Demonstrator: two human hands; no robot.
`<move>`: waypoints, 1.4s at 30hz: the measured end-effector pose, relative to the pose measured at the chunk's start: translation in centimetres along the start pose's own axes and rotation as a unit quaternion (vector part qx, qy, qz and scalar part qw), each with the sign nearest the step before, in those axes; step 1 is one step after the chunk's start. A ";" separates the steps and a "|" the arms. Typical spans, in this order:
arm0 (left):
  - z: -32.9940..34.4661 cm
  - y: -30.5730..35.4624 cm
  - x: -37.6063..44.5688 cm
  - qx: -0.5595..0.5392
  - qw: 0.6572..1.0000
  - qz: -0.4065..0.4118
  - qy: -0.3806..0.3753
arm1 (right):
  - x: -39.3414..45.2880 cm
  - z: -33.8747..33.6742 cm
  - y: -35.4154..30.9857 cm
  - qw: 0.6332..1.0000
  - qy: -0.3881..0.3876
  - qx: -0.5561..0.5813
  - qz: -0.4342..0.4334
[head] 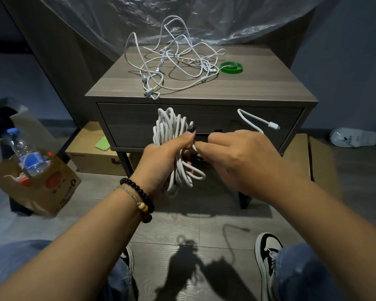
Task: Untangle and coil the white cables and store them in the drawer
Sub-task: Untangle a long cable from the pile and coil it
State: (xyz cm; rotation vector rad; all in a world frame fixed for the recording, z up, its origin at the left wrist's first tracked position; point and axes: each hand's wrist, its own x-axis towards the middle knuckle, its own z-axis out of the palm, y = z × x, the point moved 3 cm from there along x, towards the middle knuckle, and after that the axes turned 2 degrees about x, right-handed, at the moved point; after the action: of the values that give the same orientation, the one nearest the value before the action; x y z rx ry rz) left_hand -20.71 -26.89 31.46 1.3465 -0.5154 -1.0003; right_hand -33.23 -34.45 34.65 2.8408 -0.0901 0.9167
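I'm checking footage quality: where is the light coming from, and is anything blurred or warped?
Head view: hard light from above and behind, throwing sharp shadows of the hands and coiled cable onto the floor; right hand slightly motion-blurred; wide-angle bending at the edges.

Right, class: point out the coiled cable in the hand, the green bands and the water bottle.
coiled cable (172,131), head view, upper loops above the left hand.
green bands (231,67), head view, on the front band's rim.
water bottle (30,158), head view, on its blue label.
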 end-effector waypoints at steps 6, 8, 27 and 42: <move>-0.5 1.0 0.3 0.203 0.956 0.136 0.164 | -0.8 0.8 -0.7 0.995 -0.039 0.060 0.074; -1.0 1.5 0.6 0.232 0.934 0.175 0.208 | -0.8 0.6 -0.3 0.983 -0.048 0.120 0.131; 0.1 0.9 1.2 -0.046 0.958 0.164 0.231 | -0.5 0.9 -1.4 0.934 0.048 0.295 0.199; -4.9 2.2 2.8 -0.170 0.926 0.104 0.320 | -2.4 -0.2 0.7 0.745 -0.015 0.544 0.386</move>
State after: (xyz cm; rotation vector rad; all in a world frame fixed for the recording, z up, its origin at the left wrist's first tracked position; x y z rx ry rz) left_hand -14.70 -26.68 31.94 1.1849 0.0184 -0.4054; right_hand -35.33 -35.04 33.50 3.9690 -1.1931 1.3898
